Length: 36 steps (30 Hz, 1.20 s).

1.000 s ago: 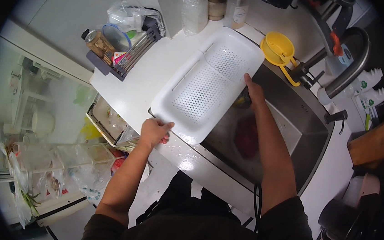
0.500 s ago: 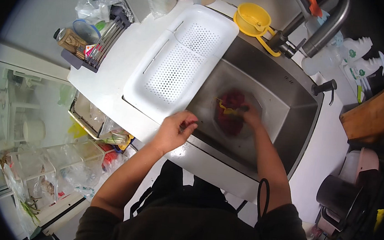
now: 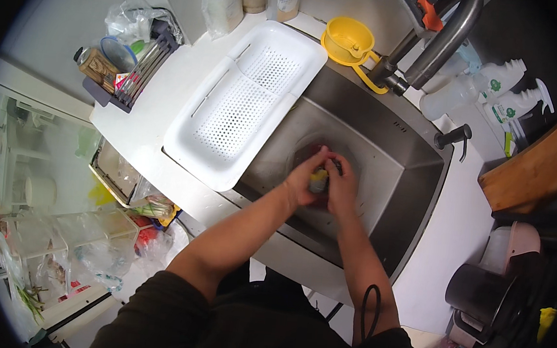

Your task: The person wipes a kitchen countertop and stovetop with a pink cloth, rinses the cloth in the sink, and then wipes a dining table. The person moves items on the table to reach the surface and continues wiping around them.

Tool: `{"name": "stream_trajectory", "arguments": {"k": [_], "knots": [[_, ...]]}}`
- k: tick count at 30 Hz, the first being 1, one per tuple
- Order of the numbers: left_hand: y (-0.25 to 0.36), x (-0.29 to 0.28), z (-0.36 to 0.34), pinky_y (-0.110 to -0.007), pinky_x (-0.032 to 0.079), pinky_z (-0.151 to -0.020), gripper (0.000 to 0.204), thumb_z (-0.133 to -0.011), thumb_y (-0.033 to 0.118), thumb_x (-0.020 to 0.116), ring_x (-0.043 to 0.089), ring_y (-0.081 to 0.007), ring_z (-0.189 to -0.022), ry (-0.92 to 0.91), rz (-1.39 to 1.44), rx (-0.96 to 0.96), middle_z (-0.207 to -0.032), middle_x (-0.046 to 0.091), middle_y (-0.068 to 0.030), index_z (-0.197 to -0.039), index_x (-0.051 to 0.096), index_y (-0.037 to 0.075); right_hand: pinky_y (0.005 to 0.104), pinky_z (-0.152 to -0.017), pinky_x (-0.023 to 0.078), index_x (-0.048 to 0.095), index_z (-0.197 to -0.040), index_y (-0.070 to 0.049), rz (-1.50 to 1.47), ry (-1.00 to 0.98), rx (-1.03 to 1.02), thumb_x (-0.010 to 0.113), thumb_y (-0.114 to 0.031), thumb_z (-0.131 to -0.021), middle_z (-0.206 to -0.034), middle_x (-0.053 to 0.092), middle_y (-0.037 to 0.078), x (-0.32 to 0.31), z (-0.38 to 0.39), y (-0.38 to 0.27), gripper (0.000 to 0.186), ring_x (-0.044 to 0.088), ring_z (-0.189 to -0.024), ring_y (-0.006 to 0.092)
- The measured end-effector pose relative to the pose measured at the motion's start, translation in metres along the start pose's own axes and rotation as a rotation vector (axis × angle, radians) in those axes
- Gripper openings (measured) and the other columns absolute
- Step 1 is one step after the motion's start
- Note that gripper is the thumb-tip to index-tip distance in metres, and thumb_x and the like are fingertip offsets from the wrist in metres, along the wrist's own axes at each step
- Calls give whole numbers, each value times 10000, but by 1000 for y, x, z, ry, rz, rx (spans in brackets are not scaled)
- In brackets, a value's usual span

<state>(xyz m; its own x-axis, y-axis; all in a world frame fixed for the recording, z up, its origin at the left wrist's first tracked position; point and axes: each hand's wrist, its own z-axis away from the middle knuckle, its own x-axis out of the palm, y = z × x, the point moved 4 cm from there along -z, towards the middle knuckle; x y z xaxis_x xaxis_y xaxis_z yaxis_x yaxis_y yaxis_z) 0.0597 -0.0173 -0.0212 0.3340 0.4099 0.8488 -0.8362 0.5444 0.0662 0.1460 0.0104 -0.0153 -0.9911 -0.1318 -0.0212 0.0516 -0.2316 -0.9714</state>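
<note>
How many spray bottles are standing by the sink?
2. Both spray bottles stand on the counter right of the tap: one nearer the tap, the other just beside it, by the wooden board. More may be hidden behind.

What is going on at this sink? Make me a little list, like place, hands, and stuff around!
Place: steel sink in a white kitchen counter.
Left hand: down in the sink, fingers on a small yellowish thing.
Right hand: on the other side of the same thing, close against the left hand.
Under the hands: something red, partly hidden.
Beside the sink: white perforated drain tray, one end over the sink's edge.
Behind: yellow funnel, dark curved faucet, white spray bottles.
Right: wooden board.
</note>
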Motion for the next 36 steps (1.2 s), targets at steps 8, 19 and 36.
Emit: {"name": "stream_trajectory", "arguments": {"k": [8,19,36], "knots": [[-6,5,-15,-316,468,-783,243,-906,284,467,553,-181,-909,204,-62,408,-980,577,-58,-1022,548,88,332,-898,351,522,-1131,-62,977,250,-611,428,-278,-906,-1109,516,144,5,3,-23,325,481,-1043,273],[7,-12,-34,-338,475,-603,241,-866,334,522,556,-191,-724,300,-507,329,-844,571,-57,-911,572,103,271,-925,348,468,-1190,-60,-152,-80,-90,360,-327,-940,-1183,495,71,6,4,15,381,450,-1103,175],[48,8,49,-240,442,-781,225,-824,154,604,535,-121,-907,191,-1257,425,-982,574,-25,-1020,574,47,367,-832,445,464,-1227,-72,890,-559,153,671,-194,-706,-1110,563,193,-32,-57,164,575,561,-994,262]]}}
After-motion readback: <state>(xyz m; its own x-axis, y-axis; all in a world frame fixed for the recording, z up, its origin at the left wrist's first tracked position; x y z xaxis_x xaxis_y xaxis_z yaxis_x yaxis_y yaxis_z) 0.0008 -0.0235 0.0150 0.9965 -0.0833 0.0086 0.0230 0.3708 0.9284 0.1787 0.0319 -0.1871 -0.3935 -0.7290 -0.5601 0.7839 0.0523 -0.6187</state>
